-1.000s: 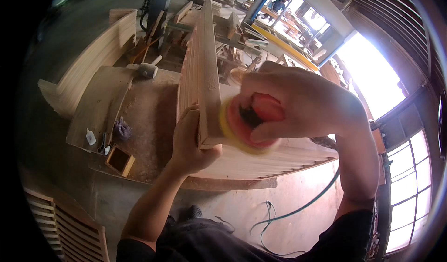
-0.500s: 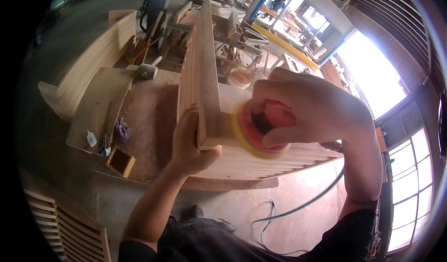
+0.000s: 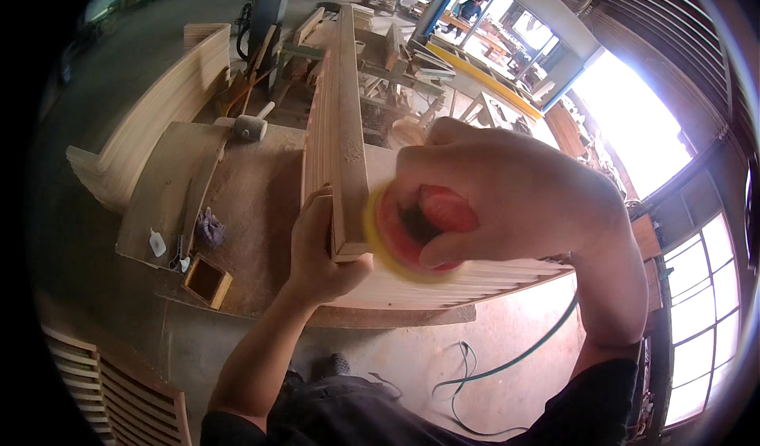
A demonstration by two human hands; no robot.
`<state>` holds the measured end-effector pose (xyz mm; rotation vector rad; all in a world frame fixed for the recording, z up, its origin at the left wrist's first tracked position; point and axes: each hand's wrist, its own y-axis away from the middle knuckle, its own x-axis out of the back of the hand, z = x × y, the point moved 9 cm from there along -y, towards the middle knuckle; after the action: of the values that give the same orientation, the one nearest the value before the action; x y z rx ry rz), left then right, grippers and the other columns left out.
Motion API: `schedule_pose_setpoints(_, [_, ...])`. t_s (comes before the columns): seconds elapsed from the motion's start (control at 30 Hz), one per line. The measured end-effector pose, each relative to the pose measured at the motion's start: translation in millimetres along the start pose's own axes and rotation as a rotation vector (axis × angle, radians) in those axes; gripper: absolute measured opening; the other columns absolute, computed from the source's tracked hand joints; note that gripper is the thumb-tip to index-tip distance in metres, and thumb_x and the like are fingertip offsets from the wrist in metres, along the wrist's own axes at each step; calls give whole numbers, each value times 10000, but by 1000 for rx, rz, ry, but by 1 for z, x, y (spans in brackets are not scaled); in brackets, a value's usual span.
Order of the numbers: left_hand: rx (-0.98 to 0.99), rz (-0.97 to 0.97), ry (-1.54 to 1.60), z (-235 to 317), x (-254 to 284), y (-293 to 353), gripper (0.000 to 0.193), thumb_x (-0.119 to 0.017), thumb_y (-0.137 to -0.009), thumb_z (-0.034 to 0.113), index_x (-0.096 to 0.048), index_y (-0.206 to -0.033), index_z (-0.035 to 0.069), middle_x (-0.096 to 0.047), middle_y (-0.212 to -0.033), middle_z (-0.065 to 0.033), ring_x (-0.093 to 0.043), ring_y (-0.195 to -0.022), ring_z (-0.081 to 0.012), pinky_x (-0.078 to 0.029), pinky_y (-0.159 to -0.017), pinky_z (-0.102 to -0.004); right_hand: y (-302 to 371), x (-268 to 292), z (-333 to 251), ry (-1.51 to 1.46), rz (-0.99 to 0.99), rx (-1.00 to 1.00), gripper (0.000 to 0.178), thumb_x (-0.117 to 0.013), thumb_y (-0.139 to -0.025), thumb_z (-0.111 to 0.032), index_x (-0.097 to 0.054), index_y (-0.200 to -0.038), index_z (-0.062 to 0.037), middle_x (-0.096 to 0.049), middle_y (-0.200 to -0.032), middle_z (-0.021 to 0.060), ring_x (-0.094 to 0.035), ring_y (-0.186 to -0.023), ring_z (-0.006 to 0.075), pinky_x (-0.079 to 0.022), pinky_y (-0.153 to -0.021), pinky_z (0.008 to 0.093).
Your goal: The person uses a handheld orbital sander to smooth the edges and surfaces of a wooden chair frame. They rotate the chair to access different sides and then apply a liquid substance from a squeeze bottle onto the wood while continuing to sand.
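A slatted wooden frame (image 3: pixel 352 133) of pale wood stands on the workbench, one corner toward me. My left hand (image 3: pixel 321 248) wraps round that corner, its fingers on the far side and its thumb at the lower end. A round sander (image 3: pixel 404 244) with a red body and yellow pad rim is gripped from above by my right hand (image 3: pixel 499 192). The pad, smeared by motion, lies against the inner side of the frame beside the corner. A green hose (image 3: pixel 546 339) runs down from near my right wrist to the floor.
On the workbench (image 3: pixel 253 248) lie a mallet (image 3: pixel 252 127), a small wooden box (image 3: pixel 208 281), a crumpled purple cloth (image 3: pixel 210 229) and a white tag (image 3: pixel 157 243). Curved slatted panels (image 3: pixel 162 113) stand at the left. A person (image 3: pixel 469 12) works far off beyond an opening.
My right hand has moved the sander left, closer to the frame's corner. My left hand keeps its hold there, and the hose has shifted slightly.
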<state>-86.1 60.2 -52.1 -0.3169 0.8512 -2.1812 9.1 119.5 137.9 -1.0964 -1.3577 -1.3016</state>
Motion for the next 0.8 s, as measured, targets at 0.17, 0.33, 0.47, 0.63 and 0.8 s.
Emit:
schedule_pose_setpoints(0.17, [-10,-14,-23,-1,-1,1,432,-706,-695,-9,-643,-1120,41,-677,-1090,-171,-659,-1112,-442,-537,-999,-494,13,-3,13,3,-57,-75,569,-880,-853,-443,-640,-1276,-148,-677,-1101,149,-711,-1027,348,-566,-912,488])
schedule_pose_setpoints(0.33, [-61,-35,-68,4,-2,-2,442,-694,-696,-20,-642,-1130,42,-679,-1096,-163,-662,-1105,-433,-538,-981,-483,2,-1,-6,-11,74,2,545,-907,-791,-400,-709,-1226,-140,-650,-1098,98,-697,-984,308,-555,-885,429])
schedule_pose_setpoints(0.47, [-18,-48,-52,2,-1,-1,466,-710,-696,-19,-639,-1152,46,-680,-1105,-160,-662,-1096,-429,-536,-982,-482,11,-2,-5,13,23,29,568,-880,-851,-417,-638,-1277,-131,-683,-1096,152,-714,-1007,355,-574,-880,467])
schedule_pose_setpoints(0.63, [-56,-36,-60,0,1,1,515,-780,-702,15,-641,-1197,50,-689,-1156,-155,-665,-1111,-412,-536,-993,-473,9,-5,6,-76,-34,-66,548,-900,-840,-381,-654,-1241,-100,-703,-1059,156,-725,-998,372,-584,-884,480])
schedule_pose_setpoints(0.8, [29,12,108,16,-6,-7,674,-920,-736,128,-619,-1333,43,-689,-1211,-132,-679,-1167,-322,-544,-1005,-421,-27,1,-19,-61,155,80,506,-905,-831,-374,-673,-1175,-85,-729,-1038,138,-735,-1003,343,-585,-874,464])
